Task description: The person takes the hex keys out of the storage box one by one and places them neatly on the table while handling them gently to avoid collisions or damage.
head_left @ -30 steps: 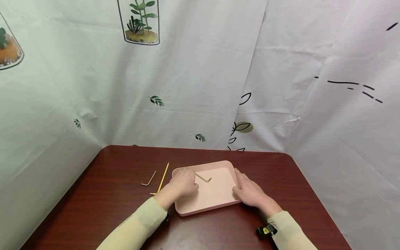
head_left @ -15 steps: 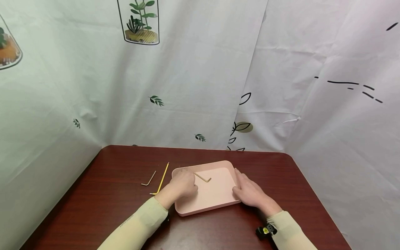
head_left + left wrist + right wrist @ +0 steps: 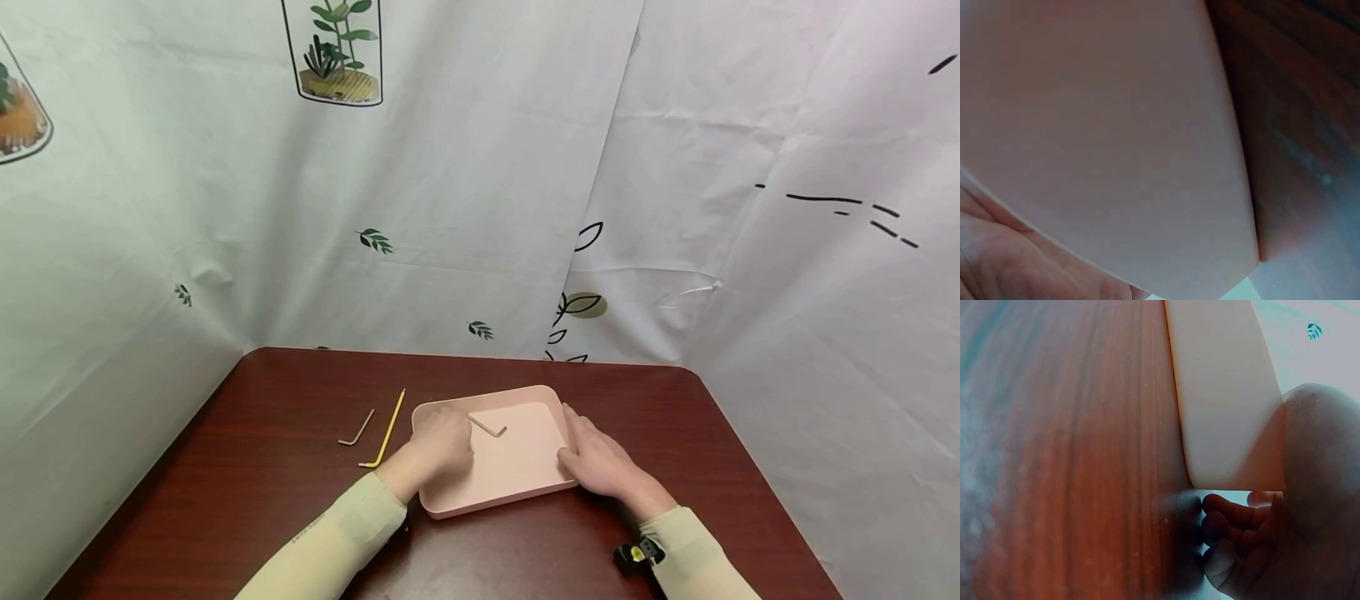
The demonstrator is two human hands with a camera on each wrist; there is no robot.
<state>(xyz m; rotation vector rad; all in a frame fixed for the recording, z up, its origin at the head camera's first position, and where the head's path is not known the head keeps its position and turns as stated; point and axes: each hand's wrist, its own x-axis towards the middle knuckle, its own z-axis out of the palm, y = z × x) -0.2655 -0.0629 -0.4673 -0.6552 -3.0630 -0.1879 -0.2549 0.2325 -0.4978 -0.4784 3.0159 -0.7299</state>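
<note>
My left hand (image 3: 443,440) reaches over the left part of a shallow pink tray (image 3: 523,457), knuckles up and fingers pointing down inside it. Its fingertips are hidden, and I cannot tell whether they hold anything. Beside its knuckles a brass-coloured hex key (image 3: 489,427) lies in the tray, the far end of its long arm right at the hand. My right hand (image 3: 597,457) holds the tray's right side, thumb over the rim and other fingers along the outside. In the right wrist view the curled fingers (image 3: 1233,515) sit low against the table beside the tray's end wall (image 3: 1229,394).
Left of the tray, a yellow hex key (image 3: 390,430) and a smaller metallic hex key (image 3: 358,428) lie on the dark red-brown table (image 3: 285,467). Printed white cloth (image 3: 465,183) hangs behind the table and along both sides.
My left hand shifts slightly in place and its thumb tucks in under the knuckles. The right hand, the tray and the hex keys in view stay where they were.
</note>
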